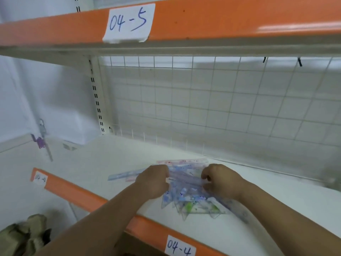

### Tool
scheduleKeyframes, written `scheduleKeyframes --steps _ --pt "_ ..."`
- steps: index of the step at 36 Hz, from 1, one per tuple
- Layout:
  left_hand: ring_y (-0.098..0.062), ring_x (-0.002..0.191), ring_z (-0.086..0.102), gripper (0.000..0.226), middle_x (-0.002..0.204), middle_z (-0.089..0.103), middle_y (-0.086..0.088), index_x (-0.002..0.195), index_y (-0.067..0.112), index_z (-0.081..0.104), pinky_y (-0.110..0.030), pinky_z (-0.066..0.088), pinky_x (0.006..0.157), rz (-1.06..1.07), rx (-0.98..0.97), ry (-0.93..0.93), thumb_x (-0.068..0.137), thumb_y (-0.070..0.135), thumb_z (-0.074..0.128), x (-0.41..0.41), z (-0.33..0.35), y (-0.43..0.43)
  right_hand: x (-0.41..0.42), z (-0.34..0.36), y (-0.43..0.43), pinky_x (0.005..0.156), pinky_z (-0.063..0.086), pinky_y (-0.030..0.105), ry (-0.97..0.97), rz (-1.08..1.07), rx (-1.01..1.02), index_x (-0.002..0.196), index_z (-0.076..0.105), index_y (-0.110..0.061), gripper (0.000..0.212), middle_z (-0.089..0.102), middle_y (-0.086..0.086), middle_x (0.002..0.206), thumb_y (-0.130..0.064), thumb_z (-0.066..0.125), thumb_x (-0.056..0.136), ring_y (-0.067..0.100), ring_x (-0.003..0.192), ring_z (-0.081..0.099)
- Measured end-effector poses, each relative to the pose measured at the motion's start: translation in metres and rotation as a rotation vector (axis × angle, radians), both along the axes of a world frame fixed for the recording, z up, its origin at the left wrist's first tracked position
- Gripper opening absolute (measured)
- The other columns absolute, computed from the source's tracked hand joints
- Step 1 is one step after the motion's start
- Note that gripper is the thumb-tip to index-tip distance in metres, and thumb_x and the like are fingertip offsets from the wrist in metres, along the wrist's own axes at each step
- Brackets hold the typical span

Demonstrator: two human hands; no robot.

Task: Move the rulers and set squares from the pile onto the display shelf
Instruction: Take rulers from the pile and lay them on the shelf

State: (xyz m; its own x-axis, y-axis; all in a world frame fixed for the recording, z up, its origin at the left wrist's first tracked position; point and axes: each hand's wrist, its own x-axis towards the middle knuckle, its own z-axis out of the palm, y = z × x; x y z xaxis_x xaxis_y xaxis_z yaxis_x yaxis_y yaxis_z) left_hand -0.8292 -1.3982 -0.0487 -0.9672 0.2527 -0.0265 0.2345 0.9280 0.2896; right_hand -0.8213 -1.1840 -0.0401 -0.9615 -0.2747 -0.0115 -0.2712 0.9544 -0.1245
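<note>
- we see left hand [153,182] and right hand [221,183] both curled, gripping ruler pile [186,193]
- pile near orange front lip [77,193], shelf board [110,157] runs back to wire grid [203,108]

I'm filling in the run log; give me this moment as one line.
left hand: grips rulers and set squares | right hand: grips the same bundle | bundle: lying fanned on shelf | shelf label: 04-4

left hand [153,182], right hand [220,181] gripping rulers [186,184], shelf [280,206]
</note>
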Motion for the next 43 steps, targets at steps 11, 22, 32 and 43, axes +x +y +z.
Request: scheduleKeyframes --steps 11,22,32,43 --pt "-0.023 0.093 0.060 0.042 0.109 0.060 -0.007 0.122 0.014 0.044 -0.028 0.046 0.071 0.040 0.141 -0.002 0.087 0.025 0.064 -0.001 0.013 -0.001 0.015 0.019 0.006 0.044 0.038 0.009 -0.089 -0.141 -0.851 0.067 0.058 -0.010 0.031 0.054 -0.006 0.054 0.015 0.052 0.084 -0.004 0.041 0.047" --pt "-0.015 0.077 0.056 0.012 0.085 0.061 0.004 0.084 0.022 0.061 -0.025 0.044 0.066 -0.120 0.616 -0.316 0.083 0.022 0.073 0.008 0.021 0.015 0.021 0.021 -0.005 0.049 0.053 0.021 -0.414 -0.261 -1.444 0.079 0.052 -0.009 0.016 0.072 0.014 0.076 0.003 0.058 0.088 0.015 0.059 0.068" --pt "-0.013 0.067 0.055 0.027 0.080 0.061 -0.004 0.076 0.021 0.049 -0.023 0.043 0.062 -0.011 0.627 -0.252 0.099 0.014 0.038 0.008 0.029 0.015 0.022 0.013 -0.012 0.048 0.038 0.024 0.059 -0.317 -1.079 0.065 0.048 -0.014 0.030 0.056 0.002 0.056 -0.022 0.070 0.083 0.012 0.046 0.047" --pt "-0.019 0.082 0.048 0.037 0.072 0.042 0.007 0.067 0.023 0.033 -0.019 0.035 0.059 -0.070 0.237 -0.138 0.094 -0.002 0.033 -0.007 0.016 0.006 0.021 0.005 -0.013 0.057 0.049 0.035 0.499 0.145 0.031 0.107 0.065 -0.014 0.027 0.061 0.005 0.098 -0.019 0.065 0.080 0.030 0.089 0.062"
